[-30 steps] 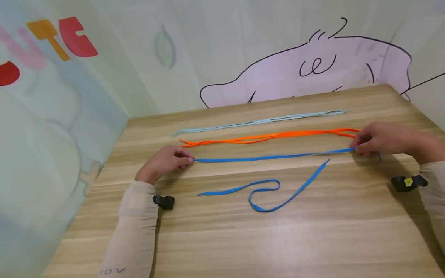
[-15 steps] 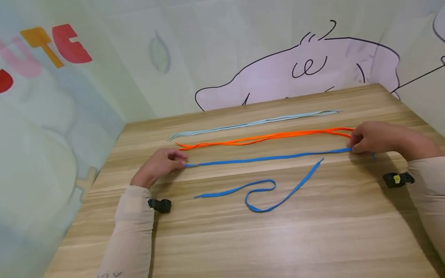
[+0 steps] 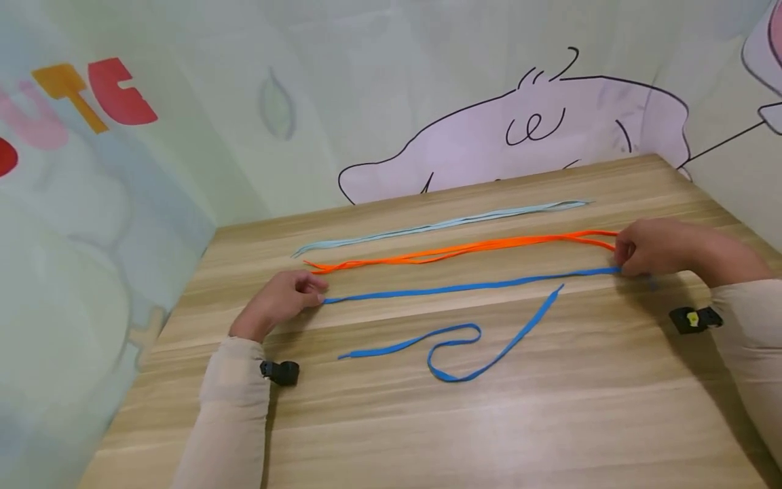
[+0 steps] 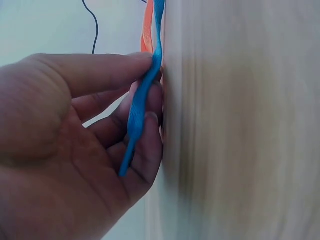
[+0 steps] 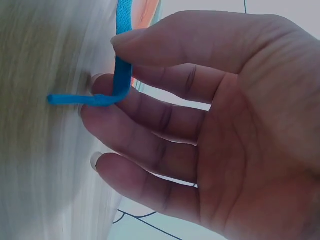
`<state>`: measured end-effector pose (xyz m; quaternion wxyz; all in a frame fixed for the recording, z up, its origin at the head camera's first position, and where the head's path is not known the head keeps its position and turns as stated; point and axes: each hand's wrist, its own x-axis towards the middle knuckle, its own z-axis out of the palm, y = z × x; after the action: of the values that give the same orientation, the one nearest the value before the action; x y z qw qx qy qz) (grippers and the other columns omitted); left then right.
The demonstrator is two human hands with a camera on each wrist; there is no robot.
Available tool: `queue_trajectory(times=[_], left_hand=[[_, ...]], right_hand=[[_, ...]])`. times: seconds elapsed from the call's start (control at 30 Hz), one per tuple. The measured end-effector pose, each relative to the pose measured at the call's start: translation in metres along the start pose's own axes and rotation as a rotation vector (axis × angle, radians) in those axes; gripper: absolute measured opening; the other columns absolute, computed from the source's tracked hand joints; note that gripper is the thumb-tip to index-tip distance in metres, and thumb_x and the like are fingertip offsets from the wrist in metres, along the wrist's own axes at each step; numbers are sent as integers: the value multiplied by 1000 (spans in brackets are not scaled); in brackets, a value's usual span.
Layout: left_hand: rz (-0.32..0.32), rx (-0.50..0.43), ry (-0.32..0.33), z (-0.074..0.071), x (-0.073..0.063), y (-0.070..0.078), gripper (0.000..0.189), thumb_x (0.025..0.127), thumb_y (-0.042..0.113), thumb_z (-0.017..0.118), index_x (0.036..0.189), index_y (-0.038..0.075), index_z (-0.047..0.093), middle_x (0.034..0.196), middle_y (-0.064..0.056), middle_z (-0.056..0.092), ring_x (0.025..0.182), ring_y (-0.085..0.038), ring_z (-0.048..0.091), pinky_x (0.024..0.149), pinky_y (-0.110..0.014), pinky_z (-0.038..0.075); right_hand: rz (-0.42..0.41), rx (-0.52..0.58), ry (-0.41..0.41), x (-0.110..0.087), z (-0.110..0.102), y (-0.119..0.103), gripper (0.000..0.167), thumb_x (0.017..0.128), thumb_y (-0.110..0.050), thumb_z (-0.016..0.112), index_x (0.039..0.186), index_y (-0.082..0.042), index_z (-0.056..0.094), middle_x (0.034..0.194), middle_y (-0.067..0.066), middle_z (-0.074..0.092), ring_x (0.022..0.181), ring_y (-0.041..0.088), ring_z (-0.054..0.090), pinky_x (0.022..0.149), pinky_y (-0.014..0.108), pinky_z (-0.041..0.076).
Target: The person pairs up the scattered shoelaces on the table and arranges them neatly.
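Note:
A flat blue shoelace (image 3: 458,288) stretches nearly straight between both hands, close over the wooden table. At its left end my left hand (image 3: 277,302) pinches it between thumb and fingers; in the left wrist view the lace (image 4: 142,100) crosses the fingers, its tip pointing toward the palm. The right hand (image 3: 662,246) pinches the other end, and the right wrist view shows the lace (image 5: 121,75) under the thumb with its tip bent sideways past the fingertips. A second blue shoelace (image 3: 379,352) lies in an S-like curve nearer the person.
Behind the stretched lace lies a bundle of orange shoelaces (image 3: 525,240), its right end reaching the right hand in the head view. Farther back is a bundle of pale blue shoelaces (image 3: 497,214). A printed cloth backdrop (image 3: 275,163) rises along the table's far and left edges.
The head view has shifted, so the scene sits lower and more to the left. Both hands keep pinching the blue shoelace and have moved slightly apart.

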<state>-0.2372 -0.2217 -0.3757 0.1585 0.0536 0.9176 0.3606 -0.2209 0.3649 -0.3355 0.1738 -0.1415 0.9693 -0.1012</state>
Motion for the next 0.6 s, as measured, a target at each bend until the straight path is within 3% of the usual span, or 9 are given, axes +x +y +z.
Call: queue_trajectory(times=[0.33, 0.6], left_hand=[[12, 6, 21, 3, -2, 3, 32, 98, 31, 65, 121, 8, 66, 111, -8, 64, 101, -25, 54, 90, -39, 43], [47, -27, 79, 3, -1, 5, 29, 102, 30, 59, 117, 7, 68, 109, -9, 64, 100, -26, 54, 88, -38, 43]], right_hand=[[-13, -36, 9, -2, -3, -1, 16, 83, -9, 68, 97, 0, 66, 91, 7, 64, 81, 25, 58, 67, 40, 48], [34, -25, 87, 0, -1, -9, 29, 89, -19, 72, 108, 2, 65, 96, 13, 68, 87, 31, 63, 73, 51, 52]])
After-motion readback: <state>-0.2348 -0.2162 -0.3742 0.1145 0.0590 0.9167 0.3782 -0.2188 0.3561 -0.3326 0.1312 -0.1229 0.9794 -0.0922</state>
